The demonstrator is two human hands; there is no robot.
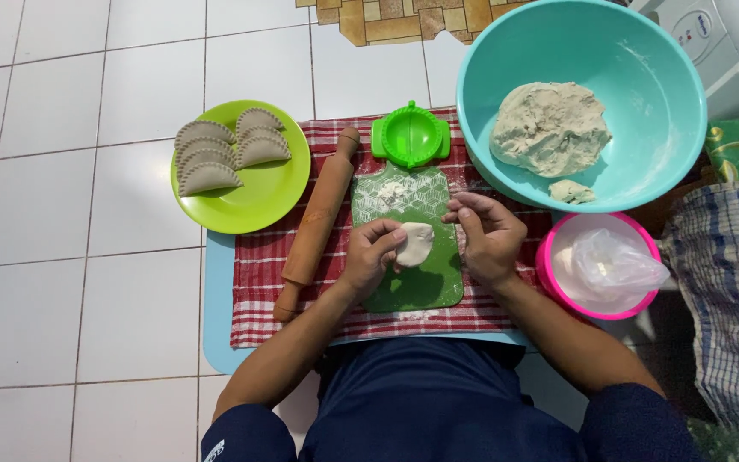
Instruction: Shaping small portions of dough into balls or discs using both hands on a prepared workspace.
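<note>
Bowl: teal bowl [643,51] holding a dough mass [549,128]
Plate: green plate [275,192] with folded dumplings [215,154]
Board: green cutting board [421,282] on checked cloth [258,282]
Rolling pin: rolling pin [318,218] left of board
Left hand: left hand [369,252], fingers curled round the dough piece [415,243], above the board
Right hand: right hand [489,235], fingers narrow, pinching nothing, just beside the piece

Left hand [372,251] cupped around a flattened dough piece [415,243], fingers closed on its edge. Right hand [487,233] just beside the dough at 3 o'clock, fingers curled, not clearly touching it. Both hands above a green cutting board [412,287] on a red checked cloth [258,274]. Rolling pin [316,224] at 9 o'clock of the board, tilted. Green dumpling press [410,134] at 12 o'clock, open. Green plate [263,201] with shaped dumplings [215,154] at 10 o'clock. Teal bowl [643,68] holding a dough lump [549,127] at 1 o'clock. Pink bowl [549,265] at 3 o'clock
</note>
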